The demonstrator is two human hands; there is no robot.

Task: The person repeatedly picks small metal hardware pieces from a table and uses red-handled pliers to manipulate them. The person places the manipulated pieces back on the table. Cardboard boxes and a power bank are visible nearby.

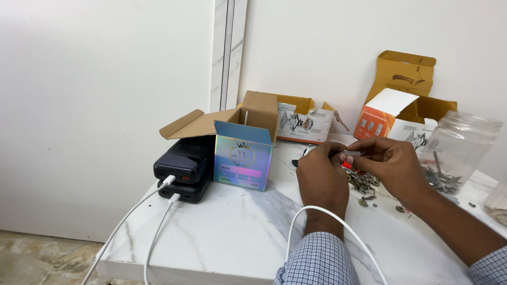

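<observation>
While both hands meet above the marble tabletop [232, 227], the left hand [322, 177] and the right hand [391, 163] pinch a small silvery metal piece [352, 153] between them, fingertips of each closed on its ends. The piece sits in the air just above a heap of dark metal hardware [363, 184], which lies on the tabletop right of centre, partly hidden behind the hands. A bit of red [346, 165] shows under the fingers; what it is cannot be told.

A white cable [317, 216] loops over the left wrist, near the checked sleeve [317, 261]. To the right, a clear plastic jar [458, 150] stands open with more dark metal parts at its bottom, and a few loose pieces [401, 209] lie scattered near it.

At the left, 2 black power banks [182, 169] are stacked, each with a white charging cable [132, 221] plugged in and trailing off the near edge. Just beside them stands a small iridescent box [243, 161] with its brown flaps open. Farther back, against the white wall [105, 105], lie an open white carton [303, 121] and an orange-and-white carton [388, 119] with raised cardboard lids.
</observation>
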